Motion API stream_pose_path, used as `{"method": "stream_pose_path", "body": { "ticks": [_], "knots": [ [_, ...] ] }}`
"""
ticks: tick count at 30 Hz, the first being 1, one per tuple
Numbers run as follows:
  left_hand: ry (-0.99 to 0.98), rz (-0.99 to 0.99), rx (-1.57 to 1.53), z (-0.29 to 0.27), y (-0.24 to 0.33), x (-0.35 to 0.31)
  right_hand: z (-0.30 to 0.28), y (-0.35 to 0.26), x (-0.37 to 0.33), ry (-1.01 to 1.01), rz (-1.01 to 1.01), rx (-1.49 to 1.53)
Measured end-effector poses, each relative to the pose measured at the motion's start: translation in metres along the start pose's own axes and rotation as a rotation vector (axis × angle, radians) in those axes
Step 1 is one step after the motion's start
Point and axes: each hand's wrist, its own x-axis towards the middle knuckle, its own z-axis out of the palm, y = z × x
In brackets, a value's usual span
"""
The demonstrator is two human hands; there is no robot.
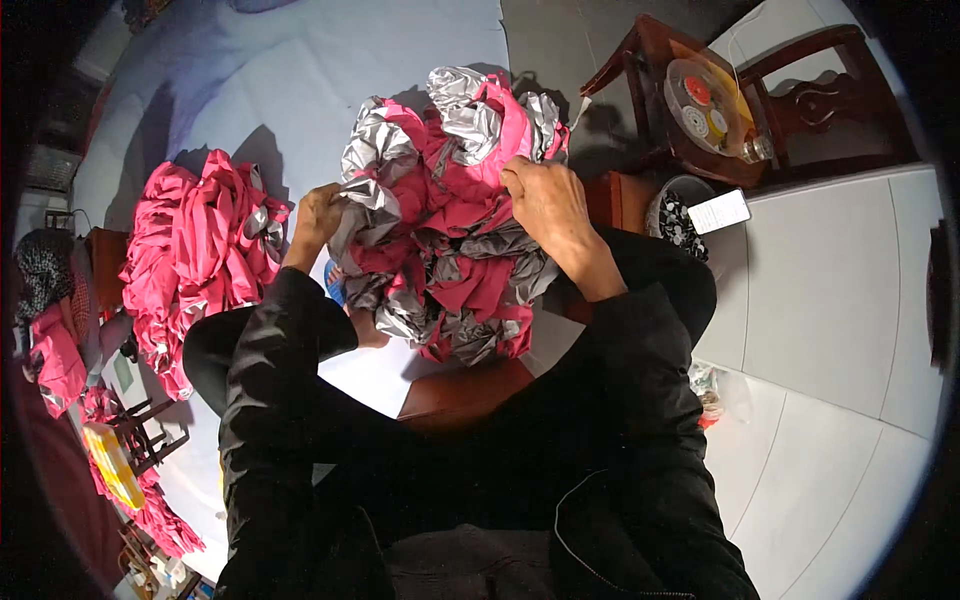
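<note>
A crumpled heap of pink and silver-backed fabric [470, 225] lies in front of me, above my knees. At its left edge, the fingers of my left hand [318, 215] are closed on a silver fold of the cloth. My right hand [550, 205] pinches a pink fold on the upper right side. Between the two hands the cloth bulges in loose folds, some silver side out, others pink. What lies under the heap is mostly hidden.
Left stands a second pile of pink fabric [195, 250]. Farther left, a person [60, 310] sits near more pink cloth and a yellow-striped stool [112, 465]. At the right are a wooden chair [815, 100], a round clear container [708, 105], and a patterned bin [680, 220] with a white card [720, 212].
</note>
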Motion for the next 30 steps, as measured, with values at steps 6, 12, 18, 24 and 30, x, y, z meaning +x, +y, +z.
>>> {"method": "stream_pose_path", "body": {
  "ticks": [6, 12, 18, 24, 30],
  "knots": [
    [0.042, 0.096, -0.184, -0.093, 0.078, -0.029, 0.009, -0.012, -0.006, -0.046, -0.048, 0.066],
    [0.099, 0.147, -0.413, -0.15, 0.151, -0.067, 0.027, -0.014, -0.008, 0.016, -0.133, 0.273],
    [0.087, 0.113, -0.752, -0.127, 0.148, -0.088, 0.037, -0.024, -0.006, -0.142, 0.002, 0.645],
    [0.018, 0.031, -0.999, -0.081, 0.146, -0.114, 0.059, -0.043, -0.028, -0.351, 0.37, 0.747],
    [-0.002, -0.009, -1.172, -0.062, 0.138, -0.121, 0.067, -0.042, -0.049, -0.404, 0.595, 1.328]
  ]
}}
